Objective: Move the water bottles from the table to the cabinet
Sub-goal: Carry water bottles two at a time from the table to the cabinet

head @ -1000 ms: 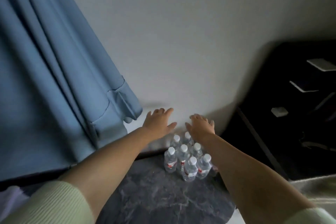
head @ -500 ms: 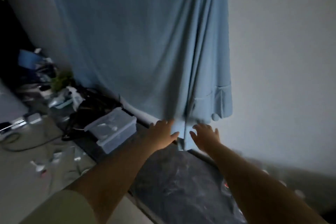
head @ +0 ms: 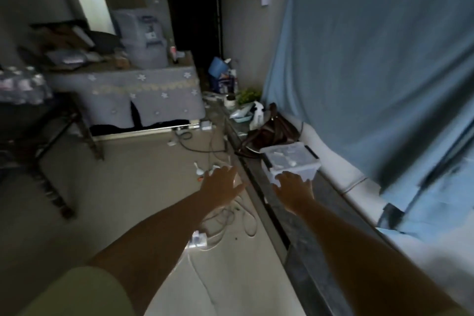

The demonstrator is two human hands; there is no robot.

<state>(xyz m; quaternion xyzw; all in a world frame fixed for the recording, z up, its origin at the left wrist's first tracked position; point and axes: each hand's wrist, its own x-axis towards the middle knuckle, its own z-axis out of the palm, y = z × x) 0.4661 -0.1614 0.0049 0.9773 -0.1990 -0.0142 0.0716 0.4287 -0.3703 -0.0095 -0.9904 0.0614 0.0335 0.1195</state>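
I count two hands, both reaching forward with fingers spread and nothing in either. My left hand (head: 222, 185) hangs over the pale floor (head: 107, 202); my right hand (head: 295, 188) is over the dark marbled ledge (head: 307, 236), just short of one clear plastic lidded box (head: 291, 160). Whether its fingertips touch the box I cannot tell through the blur. No water bottle shows plainly; at the far left edge a shrink-wrapped bundle (head: 21, 84) on a dark stand may be a pack of them, but it is too smeared to count. One blue cloth (head: 372, 72) drapes in soft folds along the right. One low cabinet (head: 143, 100) under a grey star-patterned cover stands at the back, cluttered on top. White cables (head: 230, 220) loop over the floor beside one white power strip (head: 197, 238). The room is dim.
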